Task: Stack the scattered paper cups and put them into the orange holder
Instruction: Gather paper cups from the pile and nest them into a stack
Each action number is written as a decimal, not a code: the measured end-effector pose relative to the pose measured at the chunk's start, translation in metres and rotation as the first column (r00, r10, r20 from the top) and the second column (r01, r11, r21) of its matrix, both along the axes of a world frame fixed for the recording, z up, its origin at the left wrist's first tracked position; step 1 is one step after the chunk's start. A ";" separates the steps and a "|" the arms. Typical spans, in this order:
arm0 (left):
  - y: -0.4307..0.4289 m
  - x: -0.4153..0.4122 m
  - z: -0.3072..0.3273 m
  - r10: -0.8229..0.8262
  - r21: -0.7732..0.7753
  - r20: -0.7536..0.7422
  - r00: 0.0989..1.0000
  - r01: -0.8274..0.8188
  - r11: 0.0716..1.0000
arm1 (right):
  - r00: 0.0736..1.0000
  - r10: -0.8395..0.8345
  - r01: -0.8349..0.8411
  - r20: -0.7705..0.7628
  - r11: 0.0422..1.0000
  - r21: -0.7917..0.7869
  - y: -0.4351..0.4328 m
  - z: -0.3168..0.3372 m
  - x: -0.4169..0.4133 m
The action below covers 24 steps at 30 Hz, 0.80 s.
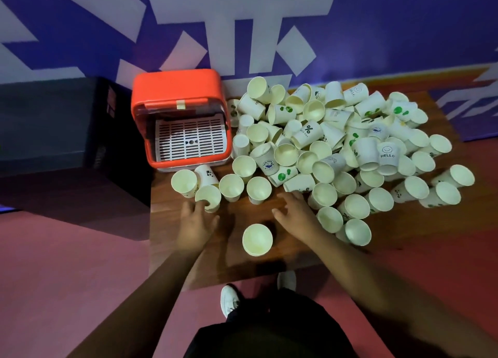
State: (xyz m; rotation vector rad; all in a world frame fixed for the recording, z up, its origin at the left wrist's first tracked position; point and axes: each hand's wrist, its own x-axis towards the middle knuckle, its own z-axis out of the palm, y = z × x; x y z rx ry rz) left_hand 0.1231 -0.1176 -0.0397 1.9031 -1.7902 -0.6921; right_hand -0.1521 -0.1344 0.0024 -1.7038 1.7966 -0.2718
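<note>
Several white paper cups (334, 144) lie in a loose heap over the right and middle of a wooden table (172, 212). The orange holder (177, 88) stands at the table's back left corner, its front open, a white slotted tray (191, 139) inside. My left hand (195, 220) reaches to a cup (208, 197) at the heap's left edge, fingertips touching its rim. My right hand (293, 212) hovers with fingers spread, just in front of the heap, holding nothing. One cup (257, 239) stands alone and upright between my hands.
A dark box (54, 123) sits on the floor left of the table. A purple and white patterned wall (242, 20) rises behind. The table's front edge is close to my white shoes (229, 299) and dark shorts.
</note>
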 end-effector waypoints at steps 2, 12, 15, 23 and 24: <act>-0.008 0.001 0.004 0.073 0.005 0.047 0.996 -0.073 0.997 | 0.998 0.036 -0.036 -0.050 0.999 -0.011 -0.016 -0.002 0.009; -0.022 -0.008 -0.009 0.119 0.240 0.088 0.989 -0.136 0.961 | 0.938 0.231 -0.247 -0.259 0.968 -0.030 -0.041 -0.034 0.014; -0.018 -0.008 -0.014 0.146 0.258 0.089 0.985 -0.164 0.952 | 0.923 0.268 -0.298 -0.276 0.952 -0.074 -0.046 -0.041 0.007; -0.008 -0.001 -0.007 0.192 0.145 0.048 0.980 -0.197 0.970 | 0.964 0.246 -0.261 -0.097 0.945 -0.197 -0.047 -0.027 0.000; -0.007 -0.001 -0.004 0.208 0.117 0.036 0.977 -0.211 0.970 | 0.973 0.227 -0.231 -0.045 0.947 -0.222 -0.046 -0.021 0.000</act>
